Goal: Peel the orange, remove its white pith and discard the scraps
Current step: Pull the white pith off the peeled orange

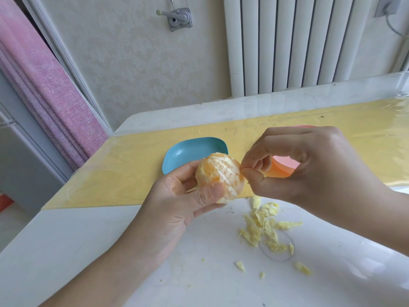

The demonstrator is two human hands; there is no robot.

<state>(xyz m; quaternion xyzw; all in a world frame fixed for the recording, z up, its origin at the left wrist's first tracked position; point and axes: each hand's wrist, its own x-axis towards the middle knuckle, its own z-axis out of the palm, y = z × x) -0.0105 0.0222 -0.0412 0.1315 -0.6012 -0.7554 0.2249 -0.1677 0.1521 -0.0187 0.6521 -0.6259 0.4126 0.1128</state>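
My left hand grips a peeled orange above the table, thumb across its front. The fruit shows pale flesh with streaks of white pith. My right hand pinches a bit of pith at the orange's right side between thumb and forefinger. A heap of pale yellow pith scraps lies on the white table below my right hand, with a few loose bits nearer me.
A blue dish sits on the yellow mat behind the orange. A pink-orange dish is mostly hidden behind my right hand. A white radiator and a pink curtain stand beyond the table.
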